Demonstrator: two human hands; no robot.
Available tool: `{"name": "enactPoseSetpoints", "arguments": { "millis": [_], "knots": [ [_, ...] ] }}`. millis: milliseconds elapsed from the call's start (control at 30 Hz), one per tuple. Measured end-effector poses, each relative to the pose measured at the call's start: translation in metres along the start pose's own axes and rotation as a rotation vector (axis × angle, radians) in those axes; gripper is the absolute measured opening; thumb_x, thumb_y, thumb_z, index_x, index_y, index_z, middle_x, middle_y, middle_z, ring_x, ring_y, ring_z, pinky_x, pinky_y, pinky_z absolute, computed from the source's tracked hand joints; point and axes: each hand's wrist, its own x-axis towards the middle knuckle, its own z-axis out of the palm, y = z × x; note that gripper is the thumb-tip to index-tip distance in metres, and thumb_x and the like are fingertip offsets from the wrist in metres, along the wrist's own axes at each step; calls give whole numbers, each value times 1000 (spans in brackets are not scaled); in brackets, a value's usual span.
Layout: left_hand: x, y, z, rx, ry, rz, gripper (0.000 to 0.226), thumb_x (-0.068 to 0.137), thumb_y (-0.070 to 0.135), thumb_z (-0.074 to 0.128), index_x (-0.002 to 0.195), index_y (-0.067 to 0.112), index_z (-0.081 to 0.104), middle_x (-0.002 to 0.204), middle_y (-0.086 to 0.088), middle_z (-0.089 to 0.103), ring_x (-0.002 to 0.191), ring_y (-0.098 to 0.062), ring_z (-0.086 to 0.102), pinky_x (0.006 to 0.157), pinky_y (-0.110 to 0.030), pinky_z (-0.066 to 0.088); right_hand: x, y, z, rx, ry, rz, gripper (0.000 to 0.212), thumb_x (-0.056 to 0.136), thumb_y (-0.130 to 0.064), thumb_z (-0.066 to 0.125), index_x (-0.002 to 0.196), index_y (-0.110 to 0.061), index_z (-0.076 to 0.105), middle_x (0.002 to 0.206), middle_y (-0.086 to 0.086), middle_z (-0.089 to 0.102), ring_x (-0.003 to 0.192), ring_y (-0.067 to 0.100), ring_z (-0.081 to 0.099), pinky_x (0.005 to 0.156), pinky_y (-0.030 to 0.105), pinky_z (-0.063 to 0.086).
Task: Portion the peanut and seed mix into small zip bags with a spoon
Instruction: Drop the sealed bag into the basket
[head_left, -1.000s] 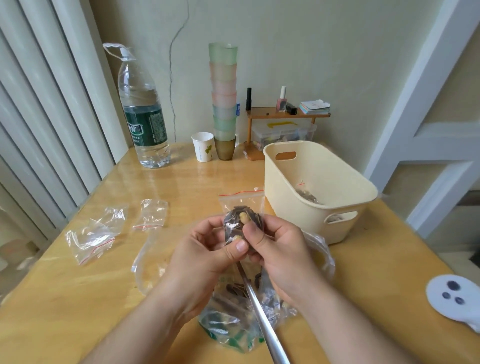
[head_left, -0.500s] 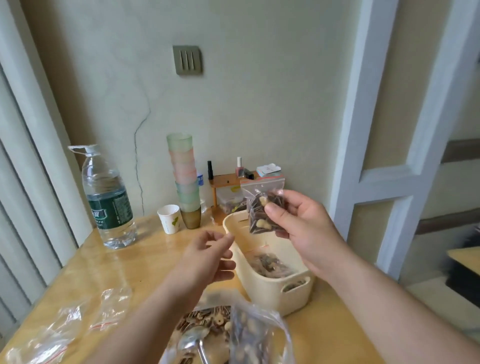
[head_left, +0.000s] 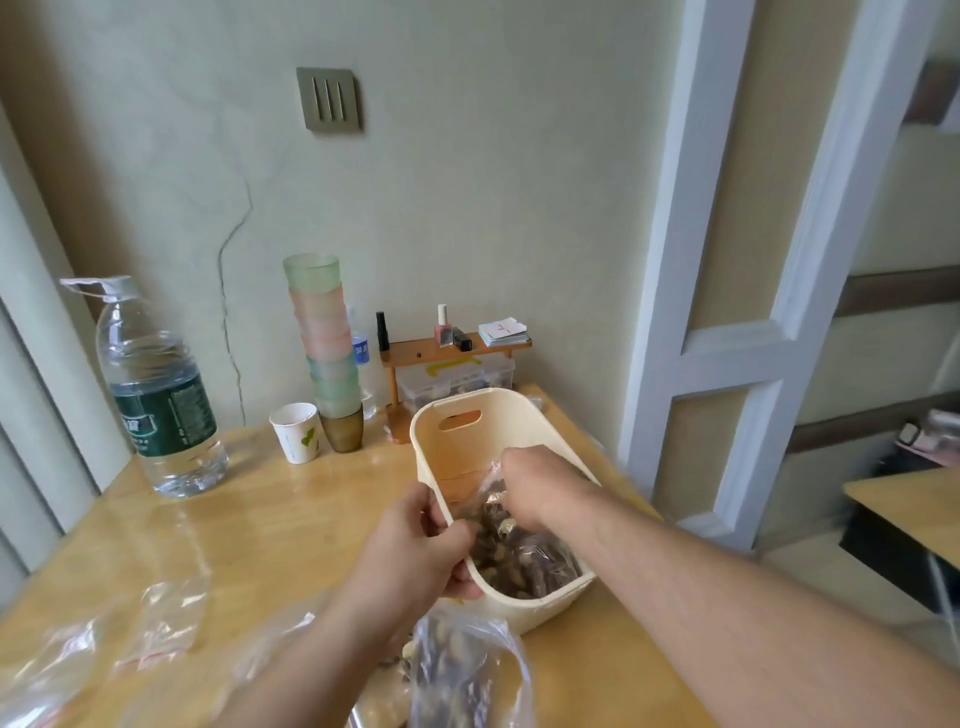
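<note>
Though crinkled, clear zip bag (head_left: 511, 540) nut-stuffed

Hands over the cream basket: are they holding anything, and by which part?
The right hand reaches into the basket, gripping a filled zip bag by its top edge. The left hand curls over the basket's near rim; whether it grips it is unclear.

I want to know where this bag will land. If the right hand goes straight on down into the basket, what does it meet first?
Probably the filled bags lying in the basket, just under the right hand; depth is unclear.
</note>
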Motion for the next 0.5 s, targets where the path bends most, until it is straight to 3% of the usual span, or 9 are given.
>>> {"name": "enactPoseSetpoints", "arguments": {
  "millis": [67, 167, 267, 400, 500],
  "knots": [
    [-4, -2, 0, -16, 5, 17, 17, 95, -3, 64, 90, 1, 49, 62, -11, 56, 56, -24, 59, 59, -39, 61, -7, -5, 2, -58, -26, -4, 34, 92, -3, 66, 124, -13, 60, 118, 12, 65, 102, 36, 66, 71, 34, 47],
    [-7, -3, 1, -23, 9, 25, 16, 95, -2, 64, 95, -6, 49, 63, -10, 57, 59, -23, 60, 61, -40, 62, -14, -8, 5, -170, 31, -54, 55, 89, 3, 66, 139, -10, 48, 126, 14, 59, 113, 37, 64, 72, 38, 47],
    [-8, -1, 2, -20, 12, 32, 18, 94, -3, 64, 101, -10, 49, 68, -14, 56, 59, -24, 60, 60, -39, 62, -14, -9, 6, -127, 82, -161, 38, 90, 3, 64, 123, -14, 55, 118, 9, 53, 100, 35, 63, 72, 39, 52],
    [-3, -4, 1, -27, 22, 28, 20, 95, -2, 64, 102, -12, 48, 62, -8, 57, 57, -24, 59, 60, -38, 61, -7, -5, 14, -113, -60, -170, 23, 87, 1, 62, 101, -17, 68, 97, 7, 65, 85, 30, 65, 74, 37, 57],
    [4, -8, -2, -52, 17, 10, 22, 96, -1, 65, 100, -10, 45, 60, -10, 58, 56, -26, 59, 62, -40, 61, -1, 2, 13, -18, -146, -143, 32, 93, -3, 58, 115, -21, 72, 107, 6, 70, 94, 28, 67, 85, 39, 59]
  ]
}}
